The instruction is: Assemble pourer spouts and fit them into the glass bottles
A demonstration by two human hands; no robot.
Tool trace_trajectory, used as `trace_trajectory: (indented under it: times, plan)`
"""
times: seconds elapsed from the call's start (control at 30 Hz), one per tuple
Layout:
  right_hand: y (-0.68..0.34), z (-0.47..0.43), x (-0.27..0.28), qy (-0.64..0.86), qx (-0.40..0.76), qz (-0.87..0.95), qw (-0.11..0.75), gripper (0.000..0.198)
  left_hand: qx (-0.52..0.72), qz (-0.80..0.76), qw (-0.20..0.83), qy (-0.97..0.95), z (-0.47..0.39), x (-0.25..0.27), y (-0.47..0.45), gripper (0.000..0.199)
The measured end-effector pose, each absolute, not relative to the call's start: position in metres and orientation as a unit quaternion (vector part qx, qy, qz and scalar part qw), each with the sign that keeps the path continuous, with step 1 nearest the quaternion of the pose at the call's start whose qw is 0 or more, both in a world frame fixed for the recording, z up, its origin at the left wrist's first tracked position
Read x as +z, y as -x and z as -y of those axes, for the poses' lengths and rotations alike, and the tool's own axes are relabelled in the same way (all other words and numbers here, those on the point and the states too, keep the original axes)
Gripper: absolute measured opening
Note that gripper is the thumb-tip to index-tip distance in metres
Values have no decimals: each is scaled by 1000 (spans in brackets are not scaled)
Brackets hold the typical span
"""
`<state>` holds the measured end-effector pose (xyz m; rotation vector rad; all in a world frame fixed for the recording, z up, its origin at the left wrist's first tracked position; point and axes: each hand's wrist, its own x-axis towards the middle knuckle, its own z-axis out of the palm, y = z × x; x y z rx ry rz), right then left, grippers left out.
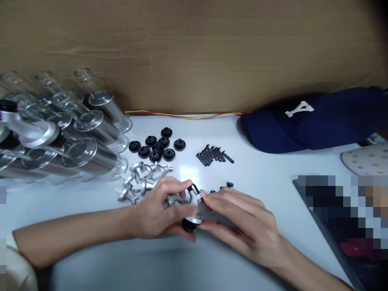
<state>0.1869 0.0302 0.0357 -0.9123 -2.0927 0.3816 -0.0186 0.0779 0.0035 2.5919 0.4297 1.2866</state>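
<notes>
My left hand (160,206) grips a silver pour spout (194,199), its fingers at the tip and around the body. A black ribbed stopper (189,225) sits under the spout's disc. My right hand (242,222) pinches a thin black lever (198,192) that runs from the spout's tip along its side; whether it is fastened there I cannot tell. The right thumb is close to the disc. Behind the left hand lie several loose silver spouts (145,169). Small black pieces (229,184) lie just beyond the right fingers.
Several black stoppers (169,154) and a row of black levers (215,154) lie farther back. Glass-and-metal bottles (100,155) crowd the left, one spout (39,133) resting upon them. At right are a navy cap (281,125), a patterned white object (366,157) and a dark-edged, pixelated panel (321,230).
</notes>
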Motion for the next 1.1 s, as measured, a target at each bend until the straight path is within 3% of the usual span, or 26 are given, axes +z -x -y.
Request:
trace_trajectory:
  times: [0.23, 0.47, 0.83, 1.1]
  plan:
    - [-185, -31, 39, 380, 206, 796, 423, 13, 464, -140, 122, -866, -78, 3, 16, 30]
    - [-182, -34, 41, 424, 325, 767, 356, 29, 450, -143, 106, -875, -78, 2, 18, 29]
    - [-178, -35, 33, 372, 96, 879, 281, 34, 373, -151, 117, -908, -80, 8, 19, 29]
    - [-179, -33, 35, 372, 115, 873, 294, 31, 363, -142, 122, -913, -82, 9, 21, 31]
